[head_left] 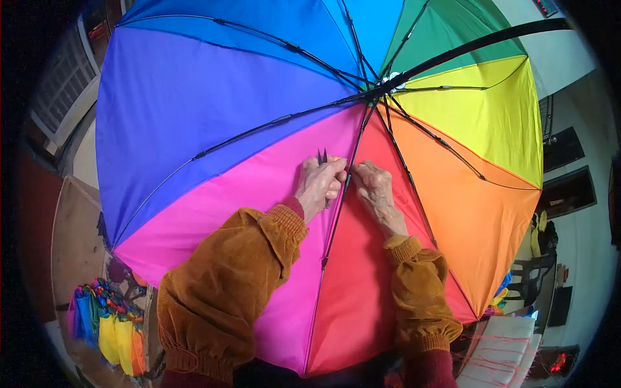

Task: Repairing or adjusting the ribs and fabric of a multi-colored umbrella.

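Note:
An open rainbow umbrella (213,110) fills most of the view, its inside and black ribs toward me. My left hand (321,183) is closed over the pink panel, beside the rib that runs between pink and red. In that fist sits a pair of small dark snips (322,157), two pointed blades sticking up past the knuckles. Just across the rib (344,187), my right hand (375,187) has its fingers pinched together over the red panel. Whatever those fingertips grip is too small to make out. Both hands nearly meet at the rib.
The black umbrella shaft (479,45) slants from the hub to the upper right. Folded rainbow fabric (113,323) lies at lower left near a wooden board (77,233). White panels with red threads (498,352) stand at lower right, a dark chair (533,278) behind.

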{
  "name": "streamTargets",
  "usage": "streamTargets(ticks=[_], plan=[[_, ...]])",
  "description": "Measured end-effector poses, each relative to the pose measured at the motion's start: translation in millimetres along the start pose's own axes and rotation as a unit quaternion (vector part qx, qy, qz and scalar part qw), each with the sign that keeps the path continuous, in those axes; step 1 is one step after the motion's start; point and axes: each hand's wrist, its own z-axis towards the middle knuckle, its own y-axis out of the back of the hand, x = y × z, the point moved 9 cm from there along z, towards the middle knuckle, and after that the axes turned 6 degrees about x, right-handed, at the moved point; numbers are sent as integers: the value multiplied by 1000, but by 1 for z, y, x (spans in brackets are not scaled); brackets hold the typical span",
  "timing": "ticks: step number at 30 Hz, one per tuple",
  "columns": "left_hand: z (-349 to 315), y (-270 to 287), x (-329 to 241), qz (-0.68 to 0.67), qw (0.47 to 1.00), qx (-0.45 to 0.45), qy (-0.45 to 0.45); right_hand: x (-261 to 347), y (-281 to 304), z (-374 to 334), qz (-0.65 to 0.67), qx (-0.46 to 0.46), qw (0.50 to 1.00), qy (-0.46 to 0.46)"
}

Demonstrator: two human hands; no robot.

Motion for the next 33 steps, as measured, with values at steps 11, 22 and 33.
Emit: streamTargets(ticks=[11, 22, 33], plan=[[-6, 3, -17, 60, 987, -30, -149, -15, 6, -15, 200, -83, 960, -178], [-16, 20, -17, 16, 986, -124, -112, -36, 14, -28, 343, -125, 884, -291], [-15, 9, -14, 22, 995, -58, -76, -34, 14, -29, 338, -122, 887, -289]])
